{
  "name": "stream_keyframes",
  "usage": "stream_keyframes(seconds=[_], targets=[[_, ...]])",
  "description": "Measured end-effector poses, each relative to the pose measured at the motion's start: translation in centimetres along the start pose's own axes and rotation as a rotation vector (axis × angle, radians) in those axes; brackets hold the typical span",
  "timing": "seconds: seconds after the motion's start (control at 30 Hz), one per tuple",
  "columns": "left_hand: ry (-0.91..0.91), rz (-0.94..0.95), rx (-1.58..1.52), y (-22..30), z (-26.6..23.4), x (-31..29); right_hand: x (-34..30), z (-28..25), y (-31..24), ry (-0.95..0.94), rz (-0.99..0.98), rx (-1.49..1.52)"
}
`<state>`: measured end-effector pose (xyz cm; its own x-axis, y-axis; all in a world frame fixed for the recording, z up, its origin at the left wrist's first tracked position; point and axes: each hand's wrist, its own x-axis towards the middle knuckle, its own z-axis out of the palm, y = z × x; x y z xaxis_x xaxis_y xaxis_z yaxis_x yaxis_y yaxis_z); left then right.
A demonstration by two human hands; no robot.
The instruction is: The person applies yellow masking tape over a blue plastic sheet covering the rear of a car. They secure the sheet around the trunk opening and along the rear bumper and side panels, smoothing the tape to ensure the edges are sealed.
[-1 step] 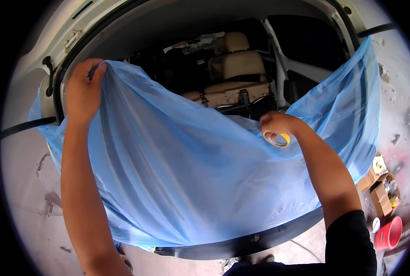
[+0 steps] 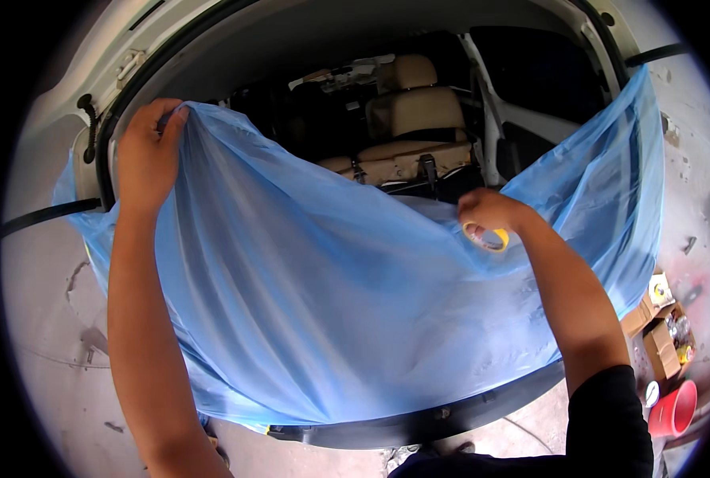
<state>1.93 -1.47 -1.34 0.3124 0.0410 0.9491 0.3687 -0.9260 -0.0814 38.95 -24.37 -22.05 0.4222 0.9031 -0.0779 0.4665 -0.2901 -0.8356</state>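
A blue translucent plastic sheet hangs across the open rear of a vehicle, its top edge sagging in the middle. At the upper left, my left hand pinches a gathered corner of its top edge beside the black door seal. My right hand, closed, holds a roll of yellow tape at the sagging edge, right of centre. The roll hangs below the curled fingers, in front of the sheet. Whether those fingers also grip the sheet, I cannot tell.
Beige seats show inside the dark vehicle. Black straps or rods stick out at both sides of the opening. A black bumper edge runs under the sheet. Cardboard boxes and a red bucket stand on the floor at the right.
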Motion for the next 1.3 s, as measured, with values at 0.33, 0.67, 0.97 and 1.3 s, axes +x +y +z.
stream_keyframes(seconds=[0.33,0.67,0.97,1.3], targets=[[-0.034,-0.087,0.151,-3.4,2.8,0.8,-8.1,-13.9,-1.5,0.647,-0.402,0.229],[-0.033,-0.104,0.14,-7.1,4.7,0.7,-9.8,-16.7,-7.0,0.762,-0.523,0.195],[-0.06,-0.134,0.15,-5.8,5.5,1.5,-12.5,-16.3,-13.2,0.519,-0.613,0.334],[0.162,-0.003,-0.159,-0.3,3.9,1.6,-8.3,-1.3,-22.5,0.034,-1.0,0.329]])
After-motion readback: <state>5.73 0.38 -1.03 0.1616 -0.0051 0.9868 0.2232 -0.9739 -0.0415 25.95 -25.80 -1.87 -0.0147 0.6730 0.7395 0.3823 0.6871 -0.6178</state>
